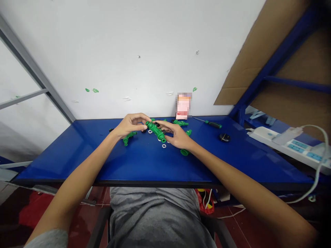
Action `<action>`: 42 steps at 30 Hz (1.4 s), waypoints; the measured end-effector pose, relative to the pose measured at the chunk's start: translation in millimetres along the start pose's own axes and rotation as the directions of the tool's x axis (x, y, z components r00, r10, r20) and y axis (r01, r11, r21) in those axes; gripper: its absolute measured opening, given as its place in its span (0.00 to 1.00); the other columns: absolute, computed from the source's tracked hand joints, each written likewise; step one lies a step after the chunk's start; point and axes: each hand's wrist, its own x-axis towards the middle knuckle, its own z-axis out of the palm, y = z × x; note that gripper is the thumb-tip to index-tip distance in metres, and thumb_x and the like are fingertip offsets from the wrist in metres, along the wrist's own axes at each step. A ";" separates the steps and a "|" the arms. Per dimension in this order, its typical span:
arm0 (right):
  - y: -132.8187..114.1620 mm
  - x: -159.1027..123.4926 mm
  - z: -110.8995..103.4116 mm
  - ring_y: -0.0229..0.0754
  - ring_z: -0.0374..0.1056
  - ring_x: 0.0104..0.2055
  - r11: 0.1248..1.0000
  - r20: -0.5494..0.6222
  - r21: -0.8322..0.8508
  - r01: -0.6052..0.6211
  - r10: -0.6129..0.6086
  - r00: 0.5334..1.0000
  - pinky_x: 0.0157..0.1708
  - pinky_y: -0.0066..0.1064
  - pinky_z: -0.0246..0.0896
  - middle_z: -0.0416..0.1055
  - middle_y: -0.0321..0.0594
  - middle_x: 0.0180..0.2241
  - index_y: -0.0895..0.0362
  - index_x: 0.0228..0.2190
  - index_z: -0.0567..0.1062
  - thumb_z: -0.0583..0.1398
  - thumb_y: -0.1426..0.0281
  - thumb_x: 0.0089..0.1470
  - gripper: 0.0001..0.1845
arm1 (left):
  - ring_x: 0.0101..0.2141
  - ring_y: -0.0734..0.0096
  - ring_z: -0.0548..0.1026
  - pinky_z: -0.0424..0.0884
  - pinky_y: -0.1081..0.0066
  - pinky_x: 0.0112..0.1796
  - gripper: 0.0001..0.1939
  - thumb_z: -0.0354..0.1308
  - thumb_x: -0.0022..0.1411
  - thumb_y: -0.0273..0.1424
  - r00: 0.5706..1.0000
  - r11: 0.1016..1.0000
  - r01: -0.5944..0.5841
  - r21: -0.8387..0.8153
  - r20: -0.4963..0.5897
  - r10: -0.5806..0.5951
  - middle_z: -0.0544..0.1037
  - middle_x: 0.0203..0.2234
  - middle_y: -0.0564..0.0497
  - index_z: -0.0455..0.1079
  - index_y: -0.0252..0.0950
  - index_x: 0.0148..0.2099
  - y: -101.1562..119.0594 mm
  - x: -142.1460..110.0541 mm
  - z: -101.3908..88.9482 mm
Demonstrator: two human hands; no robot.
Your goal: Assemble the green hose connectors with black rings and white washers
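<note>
Grasping green, tubular plastic fitting (156, 132) in left hand (129, 124) and right hand (178, 135) — best steadied from 2 ends, clear of white plastic ring (163, 147) just below hands.

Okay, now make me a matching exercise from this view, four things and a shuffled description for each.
1. Screwdriver
2. Power strip
3. Cardboard
4. Left hand

A. Brown, upper right
B. Fingers at one end of a green fitting
C. White, with a cable
D. On the blue table

Pairs: 1-D, 2-C, 3-A, 4-B
</note>
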 end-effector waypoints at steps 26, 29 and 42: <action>-4.5 -0.3 -5.2 0.50 0.78 0.44 0.921 0.142 -0.390 0.006 0.054 0.988 0.47 0.44 0.76 0.81 0.44 0.48 0.47 0.71 0.69 0.66 0.68 0.61 0.39 | 0.37 0.68 0.81 0.76 0.68 0.41 0.11 0.69 0.58 0.30 0.997 0.956 0.034 0.291 0.057 -0.053 0.84 0.37 0.46 0.82 0.37 0.45 -6.2 0.0 -8.4; -4.7 -1.1 -4.9 0.51 0.78 0.45 0.906 0.154 -0.424 -0.008 0.081 0.985 0.46 0.43 0.75 0.81 0.42 0.45 0.47 0.72 0.68 0.68 0.67 0.60 0.41 | 0.36 0.68 0.81 0.76 0.68 0.40 0.12 0.68 0.58 0.29 0.994 0.946 0.046 0.320 0.075 -0.074 0.84 0.37 0.47 0.83 0.37 0.45 -8.6 0.7 -9.1; -6.7 -0.6 -6.3 0.46 0.79 0.39 0.935 0.204 -0.353 -0.005 0.082 0.976 0.47 0.38 0.73 0.83 0.40 0.41 0.52 0.63 0.78 0.72 0.61 0.58 0.33 | 0.38 0.63 0.84 0.79 0.64 0.43 0.13 0.69 0.61 0.32 0.976 0.913 0.094 0.397 0.144 -0.163 0.86 0.41 0.44 0.84 0.37 0.48 -5.3 -0.4 -6.0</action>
